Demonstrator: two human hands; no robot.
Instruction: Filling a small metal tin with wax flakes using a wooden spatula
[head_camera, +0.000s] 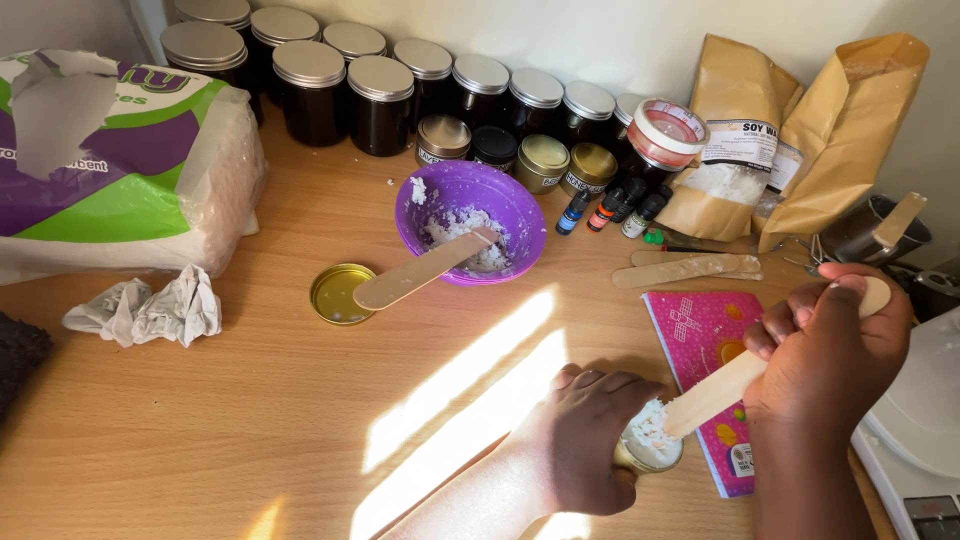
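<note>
My left hand (588, 437) grips a small gold tin (650, 452) filled with white crumbly wax, near the table's front edge. My right hand (830, 350) holds a flat wooden stick (718, 391), its lower end pressed into the white stuff in the tin. A purple bowl (520, 205) with more white flakes stands further back at centre; a second wooden stick (420, 271) leans in it. A loose gold lid (338, 293) lies to the bowl's left.
Dark jars with silver lids (380, 95) line the back wall, small gold tins (545, 160) and dropper bottles (612, 208) before them. Brown paper bags (840, 130) stand at back right. A pink notebook (705, 335), white scale (925, 430), paper-towel pack (120, 170) and crumpled tissue (150, 308) surround.
</note>
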